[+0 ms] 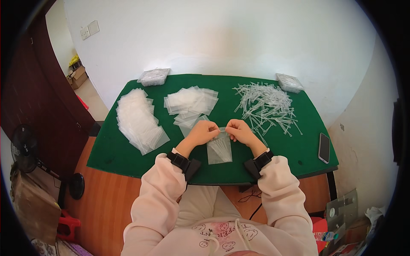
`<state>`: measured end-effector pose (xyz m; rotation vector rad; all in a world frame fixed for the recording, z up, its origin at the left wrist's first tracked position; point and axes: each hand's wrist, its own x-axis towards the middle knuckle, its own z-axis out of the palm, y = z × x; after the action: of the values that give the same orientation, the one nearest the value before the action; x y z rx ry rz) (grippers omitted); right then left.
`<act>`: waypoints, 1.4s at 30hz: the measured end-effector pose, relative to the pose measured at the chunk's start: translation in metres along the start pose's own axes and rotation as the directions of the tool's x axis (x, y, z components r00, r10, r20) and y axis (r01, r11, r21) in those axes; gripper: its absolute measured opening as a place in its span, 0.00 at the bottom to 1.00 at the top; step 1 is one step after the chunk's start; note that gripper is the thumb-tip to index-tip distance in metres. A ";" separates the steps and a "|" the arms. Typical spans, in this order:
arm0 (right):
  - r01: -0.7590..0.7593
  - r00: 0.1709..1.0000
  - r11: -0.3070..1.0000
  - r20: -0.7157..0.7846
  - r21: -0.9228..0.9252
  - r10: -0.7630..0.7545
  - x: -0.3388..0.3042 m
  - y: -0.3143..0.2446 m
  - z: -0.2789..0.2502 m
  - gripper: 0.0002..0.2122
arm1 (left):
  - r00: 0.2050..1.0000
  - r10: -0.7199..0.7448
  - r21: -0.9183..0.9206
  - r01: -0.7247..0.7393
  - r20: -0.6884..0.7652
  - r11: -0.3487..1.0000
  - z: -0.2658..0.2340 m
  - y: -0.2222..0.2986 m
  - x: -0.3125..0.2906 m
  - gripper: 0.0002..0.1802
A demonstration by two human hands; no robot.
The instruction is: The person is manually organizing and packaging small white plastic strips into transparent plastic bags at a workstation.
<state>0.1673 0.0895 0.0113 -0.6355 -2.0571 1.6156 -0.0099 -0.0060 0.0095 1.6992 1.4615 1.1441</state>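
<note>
On table: bag stack left, bag pile middle, stick heap right, phone near right edge.

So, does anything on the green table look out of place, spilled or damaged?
Nothing looks clearly spilled or damaged. The loose clear sticks look messiest, heaped on the right, pointing every way; the leftmost bags overlap in a row.
</note>
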 end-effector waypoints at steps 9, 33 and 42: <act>0.219 0.939 0.924 -0.190 -0.315 -0.287 0.006 0.014 -0.014 0.04 | 0.994 -0.086 -0.102 0.079 -0.061 0.992 -0.008 0.001 0.003 0.10; 0.130 0.952 0.943 -0.226 -0.306 -0.205 0.001 0.006 -0.019 0.07 | 0.996 -0.038 0.124 0.048 -0.083 0.991 -0.010 -0.001 0.001 0.09; 0.260 0.960 0.930 -0.037 -0.259 -0.278 0.000 0.003 0.006 0.06 | 0.965 0.255 0.368 -0.215 -0.064 0.905 0.001 0.009 -0.003 0.08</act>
<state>0.1636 0.0858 0.0072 -0.4615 -2.2041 1.1720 -0.0049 -0.0105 0.0166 2.1424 1.6466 1.1636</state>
